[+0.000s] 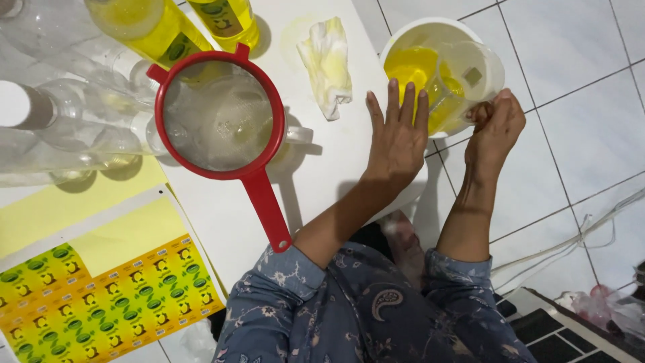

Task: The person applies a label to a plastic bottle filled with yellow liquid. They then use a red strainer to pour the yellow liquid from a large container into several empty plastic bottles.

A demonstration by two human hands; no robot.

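My left hand rests flat on the white table, fingers spread, holding nothing. My right hand grips the handle of a clear plastic jug holding yellow liquid. The jug is inside a white bucket of yellow liquid on the floor beside the table. A red-rimmed strainer sits over a clear jug on the table, left of my left hand, its red handle pointing toward me.
Several clear plastic bottles lie at the left; two bottles of yellow liquid stand at the top. A yellow-stained cloth lies near the bucket. Yellow label sheets lie at the lower left. Tiled floor and cables are at the right.
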